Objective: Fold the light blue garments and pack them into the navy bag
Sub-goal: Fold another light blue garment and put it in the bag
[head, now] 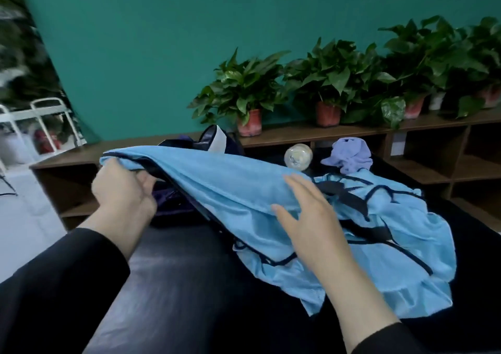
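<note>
Blue clothes [352, 234] with dark trim lie in a heap on the dark table [189, 286], on the right side. One blue piece [217, 180] is lifted up and stretched out to the left. The left hand [122, 188] grips its far left edge, fingers curled round the cloth. The right hand [306, 218] lies flat on the cloth with its fingers straight and spread, holding nothing. The navy bag [217, 142] sits behind the lifted cloth, partly hidden by it. A clear bottle [298, 156] lies at the back of the table, and a purple cloth [349, 154] is bunched up just beside it. Green plants [339, 77] in red pots stand on a brown shelf [311, 131] by the teal wall
</note>
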